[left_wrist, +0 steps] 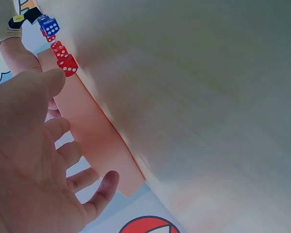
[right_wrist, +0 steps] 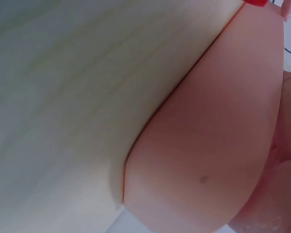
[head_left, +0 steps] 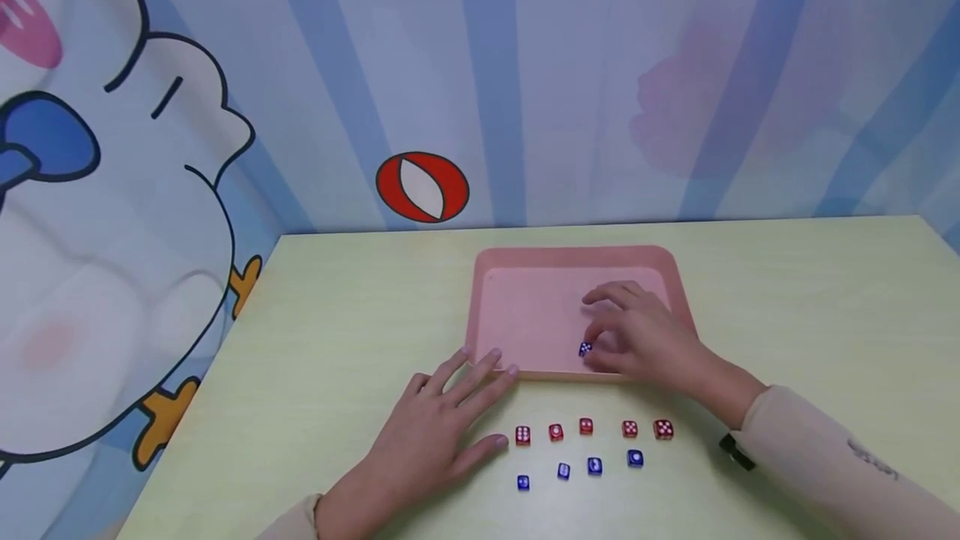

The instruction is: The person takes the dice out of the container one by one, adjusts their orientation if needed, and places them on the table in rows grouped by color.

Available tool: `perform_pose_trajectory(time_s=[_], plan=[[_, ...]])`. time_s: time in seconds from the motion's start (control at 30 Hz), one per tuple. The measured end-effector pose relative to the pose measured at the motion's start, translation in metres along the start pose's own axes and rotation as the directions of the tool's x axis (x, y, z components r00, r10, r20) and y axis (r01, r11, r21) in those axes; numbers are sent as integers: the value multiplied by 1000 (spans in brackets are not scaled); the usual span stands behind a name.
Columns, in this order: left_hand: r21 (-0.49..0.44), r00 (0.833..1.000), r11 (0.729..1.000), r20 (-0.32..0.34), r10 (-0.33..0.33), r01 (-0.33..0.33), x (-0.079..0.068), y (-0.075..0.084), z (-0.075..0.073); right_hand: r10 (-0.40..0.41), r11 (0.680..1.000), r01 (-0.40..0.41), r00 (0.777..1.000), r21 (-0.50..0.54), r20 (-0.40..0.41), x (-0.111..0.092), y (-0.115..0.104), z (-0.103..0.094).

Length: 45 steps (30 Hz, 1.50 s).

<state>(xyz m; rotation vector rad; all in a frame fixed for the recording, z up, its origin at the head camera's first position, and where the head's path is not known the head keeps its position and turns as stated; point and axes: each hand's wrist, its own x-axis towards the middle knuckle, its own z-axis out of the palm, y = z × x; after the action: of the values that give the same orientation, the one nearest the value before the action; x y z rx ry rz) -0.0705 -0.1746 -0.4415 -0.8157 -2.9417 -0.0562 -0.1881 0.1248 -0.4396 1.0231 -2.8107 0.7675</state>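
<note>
Inside the pink tray [head_left: 540, 315], my right hand [head_left: 645, 336] pinches a blue die [head_left: 585, 349] between thumb and index fingertips, low over the tray floor. The other fingers arch above it. My left hand [head_left: 442, 423] lies spread with straight fingers, its fingertips at the tray's near left edge and its thumb beside the leftmost red die [head_left: 522, 436]. In the left wrist view the left thumb [left_wrist: 53, 82] overlaps the red dice [left_wrist: 68, 65]. The right wrist view shows the tray's side wall [right_wrist: 199, 136] and only part of the right hand [right_wrist: 281, 184].
Several red dice [head_left: 587, 426] form a row in front of the tray on the pale table [head_left: 360, 307]. Several blue dice [head_left: 595, 466] form a second row nearer to me. Behind the table stands a wall [head_left: 562, 90] with blue stripes and cartoon pictures.
</note>
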Motion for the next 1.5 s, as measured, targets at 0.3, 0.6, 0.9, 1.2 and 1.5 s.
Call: perform_pose_trajectory(time_s=[0.3,0.6,0.9,1.2,1.5], plan=[[-7,1000,1000,9,0,0,-1,-1,-1,3,1000,-4,999,-28,-36,-3,-2,-3],[-21,1000,1000,25,-10,11,-1,1,-2,-6,1000,6,987,-1,-159,-22,4,-7],[-17,1000,1000,8,-2,2,-1,1,-2,-129,991,125,902,-38,-411,-57,13,-13],[-31,1000,999,-2,-6,6,-2,1,-1,-169,984,135,901,-112,-399,-80,2,-18],[-26,1000,1000,-4,-4,3,-2,-1,0,-189,980,153,907,-125,-377,-109,-12,-14]])
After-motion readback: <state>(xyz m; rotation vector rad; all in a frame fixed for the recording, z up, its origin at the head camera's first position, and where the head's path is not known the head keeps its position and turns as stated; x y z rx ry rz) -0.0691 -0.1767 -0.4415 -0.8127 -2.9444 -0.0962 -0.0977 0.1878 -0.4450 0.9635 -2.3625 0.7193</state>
